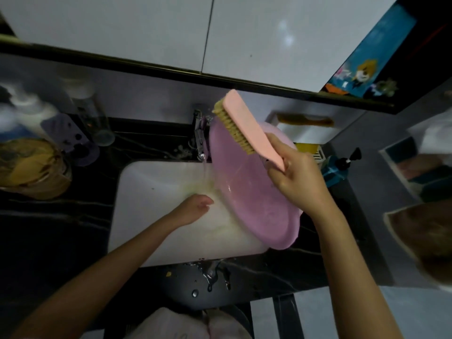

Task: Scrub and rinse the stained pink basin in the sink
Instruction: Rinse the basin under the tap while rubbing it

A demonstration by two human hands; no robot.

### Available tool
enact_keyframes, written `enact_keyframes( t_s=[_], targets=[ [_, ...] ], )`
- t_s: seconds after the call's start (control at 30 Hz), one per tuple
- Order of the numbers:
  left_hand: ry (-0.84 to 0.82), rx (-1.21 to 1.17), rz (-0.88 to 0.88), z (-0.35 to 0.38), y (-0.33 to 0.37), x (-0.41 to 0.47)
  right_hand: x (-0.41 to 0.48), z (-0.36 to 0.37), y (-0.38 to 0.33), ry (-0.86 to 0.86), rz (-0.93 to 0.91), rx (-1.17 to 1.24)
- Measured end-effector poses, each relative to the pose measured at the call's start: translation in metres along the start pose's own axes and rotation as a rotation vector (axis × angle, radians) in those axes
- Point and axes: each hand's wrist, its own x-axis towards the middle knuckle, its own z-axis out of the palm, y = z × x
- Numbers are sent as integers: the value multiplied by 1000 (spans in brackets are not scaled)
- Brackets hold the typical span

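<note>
- Spanning the top of the view, white cabinet doors [122, 28] hang above a pale wall.
- A dark marbled countertop [61, 223] surrounds the sink, with a puddle [212, 272] on its front edge.
- The white rectangular sink [151, 192] holds running water and a yellowish-green tinge where the stream lands.
- The pink basin [244, 192] sits steeply tilted over the sink's right side. Its far rim is beside the tap, its near rim overhangs the sink's right front corner, and its inside is wet and shiny.
- The right hand [298, 182] has its fingers wrapped round the handle of a pink scrub brush [244, 118]. The brush is raised at the basin's far rim with its tan bristles facing left; whether they touch the basin cannot be told.
- The left hand [193, 209] reaches into the sink just beside the basin's lower left edge. Its fingers are loosely extended and hold nothing.
- A gold-coloured tub [31, 167] stands at the counter's left end; its contents are blurred.
- Behind it are a white pump bottle [27, 111], a purple holder [73, 138] and a clear tumbler [95, 118].
- A chrome tap [199, 133] pours a thin stream [205, 170] along the basin's left edge.
- A blue pump bottle [337, 167] stands to the right of the basin.
- A brown comb [305, 119] lies on a white ledge behind the basin.
</note>
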Motion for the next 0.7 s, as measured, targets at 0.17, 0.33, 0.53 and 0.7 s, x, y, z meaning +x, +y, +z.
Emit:
enact_keyframes(
  t_s=[0.17, 0.33, 0.53, 0.7],
  targets=[
    [-40, -19, -61, 8, 15, -7, -4, 9, 6, 19, 133, 102],
    [-18, -93, -61, 26, 41, -37, -16, 25, 11, 226, 378, 340],
    [58, 288, -326, 31, 50, -64, -28, 45, 7, 398, 577, 568],
    [164, -1, -650, 0, 28, -90, -49, 56, 4, 471, 590, 638]
  ],
)
